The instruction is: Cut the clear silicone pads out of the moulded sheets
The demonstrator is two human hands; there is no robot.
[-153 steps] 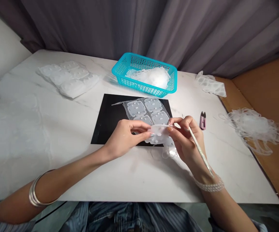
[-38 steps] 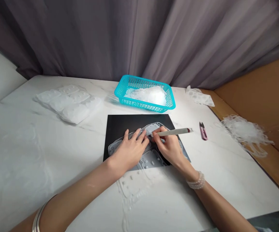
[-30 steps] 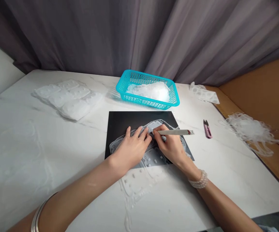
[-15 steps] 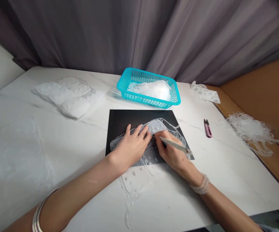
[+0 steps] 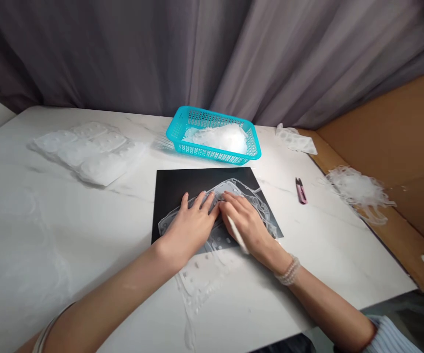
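Note:
A clear, flexible sheet with small raised shapes and a loose, stringy rim lies partly on a black mat, its near part over the white table. My left hand rests flat on the sheet with its fingers spread. Close beside it, my right hand grips a slim, pale, stick-like tool, whose rear end points toward me. Its working tip is hidden under the fingers, so its exact kind cannot be made out. The fingertips of both hands nearly meet on the sheet.
Behind the mat stands a turquoise basket holding white translucent pieces. Stacked clear sheets lie at the left. To the right are pink thread snips, a patterned translucent piece and a heap of clear trimmings by a cardboard wall.
The tool in my right hand has swung from slanting rightward to pointing more toward me. The right fingers are laid further forward over the sheet. The whole view has shifted slightly.

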